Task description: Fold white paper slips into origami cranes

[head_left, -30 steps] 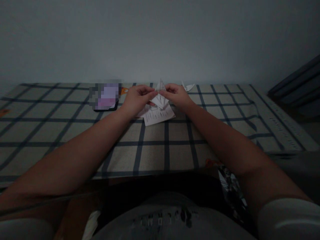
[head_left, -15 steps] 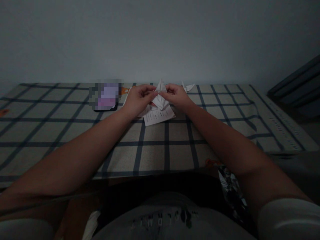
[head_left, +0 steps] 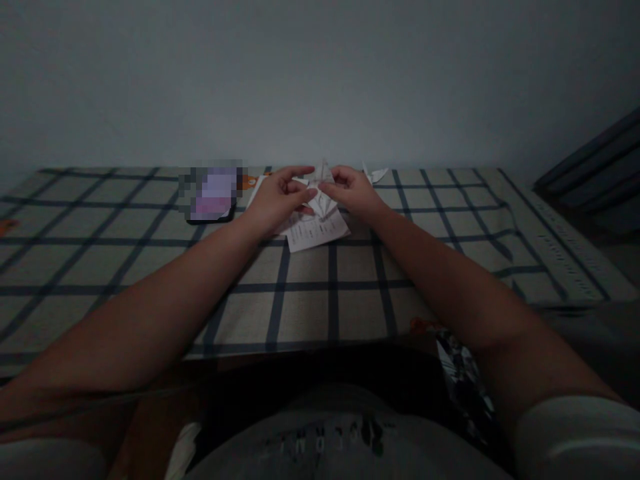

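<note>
A white folded-paper piece (head_left: pixel 326 205), pointed at its top and bottom, is held upright over the table. My right hand (head_left: pixel 354 188) pinches its right side between thumb and fingers. At its left edge is my left hand (head_left: pixel 281 199), with index finger stretched out and thumb apart from it. The left thumb tip meets or nearly touches the paper; I cannot tell which. Beneath the folded piece lies a printed sheet (head_left: pixel 316 235), with more white paper partly hidden under my left hand. Behind my right hand sits a folded paper crane (head_left: pixel 376 175).
A phone (head_left: pixel 215 197), partly blurred out, stands tilted left of my hands. The table has a checked cloth (head_left: pixel 310 313) and backs against a pale wall (head_left: pixel 320 80). A dark slatted object (head_left: pixel 595 173) is at the far right.
My left fingers have spread away from the folded paper, the index finger lifting off it. The paper has turned slightly in my right hand, which stays in place.
</note>
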A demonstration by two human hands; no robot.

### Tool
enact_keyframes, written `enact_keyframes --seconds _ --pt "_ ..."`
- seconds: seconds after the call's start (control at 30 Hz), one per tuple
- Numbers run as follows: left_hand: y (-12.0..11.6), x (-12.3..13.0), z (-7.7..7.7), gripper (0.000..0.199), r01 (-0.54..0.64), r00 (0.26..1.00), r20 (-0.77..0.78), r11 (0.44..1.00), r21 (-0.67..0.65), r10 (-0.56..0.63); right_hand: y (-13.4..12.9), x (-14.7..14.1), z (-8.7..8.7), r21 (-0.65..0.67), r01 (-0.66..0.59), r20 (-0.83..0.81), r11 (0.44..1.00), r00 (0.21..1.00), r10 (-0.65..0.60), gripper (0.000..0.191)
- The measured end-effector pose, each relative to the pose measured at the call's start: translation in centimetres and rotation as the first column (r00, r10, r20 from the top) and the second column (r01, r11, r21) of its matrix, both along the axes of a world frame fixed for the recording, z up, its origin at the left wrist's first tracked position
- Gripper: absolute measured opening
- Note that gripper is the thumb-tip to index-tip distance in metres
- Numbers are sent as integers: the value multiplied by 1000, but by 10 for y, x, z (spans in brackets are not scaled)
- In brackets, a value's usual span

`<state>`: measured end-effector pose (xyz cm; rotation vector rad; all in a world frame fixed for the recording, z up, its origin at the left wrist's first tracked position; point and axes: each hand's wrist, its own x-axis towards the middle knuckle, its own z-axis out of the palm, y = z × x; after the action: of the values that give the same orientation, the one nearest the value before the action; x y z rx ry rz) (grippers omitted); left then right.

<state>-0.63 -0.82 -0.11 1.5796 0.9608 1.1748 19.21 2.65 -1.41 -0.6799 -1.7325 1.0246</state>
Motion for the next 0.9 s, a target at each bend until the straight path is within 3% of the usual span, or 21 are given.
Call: enact_keyframes --seconds 0.33,0.53,0.73,0.9 --pt "-5 3 6 52 25 999 22 1000 14 -25 -1 -1 0 -40 29 4 999 1000 -29 43" --pt "-3 2 0 60 24 1000 14 998 -52 -24 -4 -1 4 -55 79 14 995 997 -79 38" --pt "-3 0 2 64 0 998 -70 1000 13 1 -6 -3 5 -57 82 30 995 996 -80 38" --pt "-8 4 3 70 13 1000 -23 1000 -28 -14 -5 -3 5 -11 134 37 991 990 -134 38"
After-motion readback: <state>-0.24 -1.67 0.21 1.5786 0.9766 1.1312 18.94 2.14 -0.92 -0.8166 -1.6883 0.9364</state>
